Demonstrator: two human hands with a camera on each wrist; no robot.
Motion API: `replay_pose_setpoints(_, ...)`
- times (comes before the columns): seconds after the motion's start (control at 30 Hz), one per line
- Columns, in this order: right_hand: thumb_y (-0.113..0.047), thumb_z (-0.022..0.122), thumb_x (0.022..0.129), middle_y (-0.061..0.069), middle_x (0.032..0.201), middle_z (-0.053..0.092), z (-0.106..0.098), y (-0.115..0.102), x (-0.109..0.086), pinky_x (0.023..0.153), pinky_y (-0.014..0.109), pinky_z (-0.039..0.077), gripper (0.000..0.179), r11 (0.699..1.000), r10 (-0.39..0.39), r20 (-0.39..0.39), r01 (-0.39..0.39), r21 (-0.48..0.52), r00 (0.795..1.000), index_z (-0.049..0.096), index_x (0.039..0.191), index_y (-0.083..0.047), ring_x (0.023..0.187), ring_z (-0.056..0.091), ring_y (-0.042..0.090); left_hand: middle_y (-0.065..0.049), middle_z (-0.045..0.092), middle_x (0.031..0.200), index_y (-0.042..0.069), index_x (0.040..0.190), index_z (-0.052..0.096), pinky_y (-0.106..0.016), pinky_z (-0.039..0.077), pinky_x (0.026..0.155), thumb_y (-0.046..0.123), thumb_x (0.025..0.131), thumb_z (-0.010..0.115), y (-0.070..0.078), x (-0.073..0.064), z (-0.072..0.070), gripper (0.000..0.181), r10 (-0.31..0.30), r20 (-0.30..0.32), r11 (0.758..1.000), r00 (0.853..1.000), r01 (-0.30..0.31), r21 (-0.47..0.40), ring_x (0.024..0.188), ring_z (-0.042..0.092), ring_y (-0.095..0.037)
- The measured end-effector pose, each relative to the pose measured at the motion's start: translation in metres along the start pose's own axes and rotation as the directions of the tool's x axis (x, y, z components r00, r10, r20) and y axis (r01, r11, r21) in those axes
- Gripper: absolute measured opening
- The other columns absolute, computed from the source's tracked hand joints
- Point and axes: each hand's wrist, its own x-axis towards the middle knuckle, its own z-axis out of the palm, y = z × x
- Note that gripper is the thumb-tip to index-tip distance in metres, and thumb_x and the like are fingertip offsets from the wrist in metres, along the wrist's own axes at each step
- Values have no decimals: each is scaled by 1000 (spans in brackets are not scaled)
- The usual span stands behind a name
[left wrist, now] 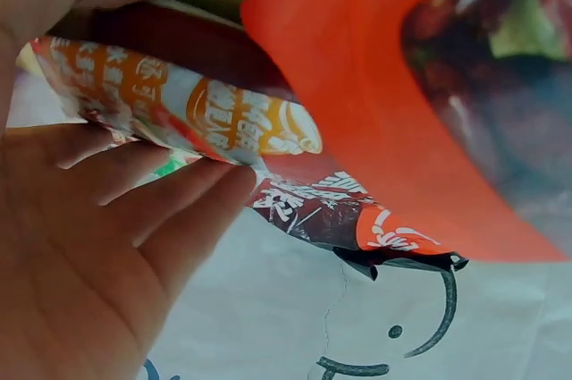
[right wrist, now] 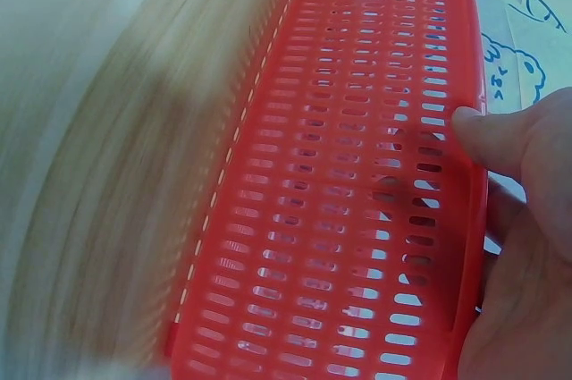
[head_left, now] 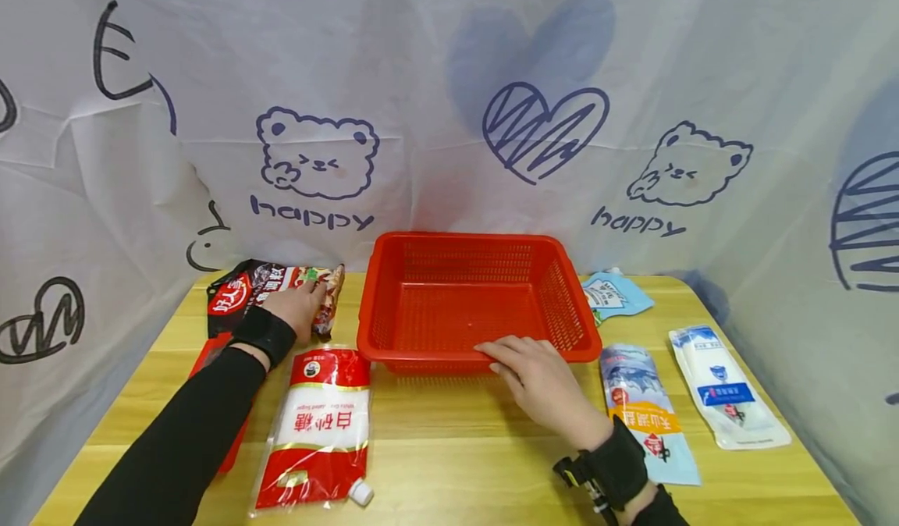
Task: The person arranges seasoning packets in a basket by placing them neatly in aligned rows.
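- Currently, the dark seasoning packet [head_left: 242, 296] lies at the back left of the counter [head_left: 456, 463], its long axis running roughly from left to right, one end towards the red basket [head_left: 421, 357].
- The left hand [head_left: 296, 310] is much the nearer to it, reaching over the packet's basket-side end; the left wrist view shows its fingers straight along one side of the packet, touching it, with the thumb well apart on the other side.
- From those fingers, most of the packet extends to the left, while the basket stands to the right, across a narrow strip of counter.
- The right hand [head_left: 544, 385] is clamped on the basket's near rim, thumb outside and fingers hooked over into it.
- A red packet [left wrist: 349, 67] lies partly under the left forearm, and a red-and-white sugar pouch [head_left: 321, 417] lies just to its right.
- Right of the basket lie a light-blue pouch [head_left: 621, 296], an orange-banded salt pouch [head_left: 642, 401] and a white pouch [head_left: 726, 389].
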Motion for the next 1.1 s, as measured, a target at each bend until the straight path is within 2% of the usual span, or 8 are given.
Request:
replay_pose_setpoints(0.13, -18, 70, 100, -5, 122, 71, 0, -1, 0, 85, 36, 47, 36, 1000, -5, -4, 5, -6, 1000, 69, 135, -22, 109, 65, 18, -30, 61, 121, -8, 132, 55, -57, 59, 73, 8, 67, 86, -2, 0, 2, 74, 51, -53, 998, 997, -48, 43, 85, 68, -43)
replay_pose_setpoints(0.27, -17, 71, 99, -4, 121, 71, 1, -2, 0, 84, 36, 48, 36, 1000, -11, -13, 11, -9, 1000, 70, 135, -22, 108, 65, 19, -26, 65, 105, -7, 119, 59, -56, 59, 65, 7, 69, 83, -4, 2, 0, 58, 58, -91, 998, 994, -54, 43, 76, 67, -42)
replay_pose_setpoints(0.37, -18, 71, 99, -4, 121, 71, 1, -2, 0, 83, 36, 47, 36, 1000, -15, -14, 15, -8, 1000, 70, 135, -21, 108, 65, 19, -21, 67, 95, -4, 115, 61, -57, 57, 62, 7, 71, 80, -3, 3, -1, 50, 44, -95, 999, 995, -41, 33, 75, 68, -41)
replay_pose_setpoints(0.5, -18, 71, 100, -4, 120, 71, 1, -2, 0, 82, 35, 46, 36, 1000, -14, -17, 14, -9, 1000, 70, 135, -20, 106, 65, 18, -20, 70, 90, -2, 119, 64, -57, 57, 62, 5, 76, 77, -1, 5, -2, 45, 42, -77, 999, 996, -40, 24, 75, 69, -39)
replay_pose_setpoints(0.63, -17, 71, 100, -4, 120, 71, 0, -2, -1, 83, 36, 47, 36, 1000, -4, -11, 4, -5, 1000, 70, 135, -20, 106, 65, 19, -19, 69, 82, -1, 105, 64, -57, 57, 59, 4, 77, 79, -1, 7, 0, 32, 53, -105, 999, 993, -52, 13, 71, 68, -38)
replay_pose_setpoints(0.77, -17, 70, 100, -4, 121, 71, -1, -4, 0, 85, 37, 48, 36, 1000, 6, 4, -6, 2, 1000, 70, 136, -21, 109, 65, 20, -17, 64, 74, 0, 94, 62, -55, 57, 57, 2, 81, 76, -1, 7, 0, 19, 73, -169, 996, 983, -65, 54, 66, 67, -37)
replay_pose_setpoints(0.97, -17, 70, 100, -4, 122, 71, -2, -4, 1, 85, 36, 48, 36, 1000, 16, 8, -16, 5, 1000, 70, 136, -21, 110, 65, 20, -17, 65, 70, -1, 96, 65, -56, 58, 55, -1, 88, 70, 1, 3, -7, 9, 106, -277, 987, 955, -68, 143, 63, 67, -37)
replay_pose_setpoints(1.1, -16, 71, 99, -4, 122, 71, -2, -4, 1, 85, 36, 47, 37, 1000, 17, 1, -17, 6, 1000, 70, 136, -21, 109, 65, 19, -17, 67, 73, 0, 97, 65, -55, 58, 56, -2, 91, 69, 4, -3, -18, 8, 113, -295, 985, 949, -68, 159, 66, 68, -39)
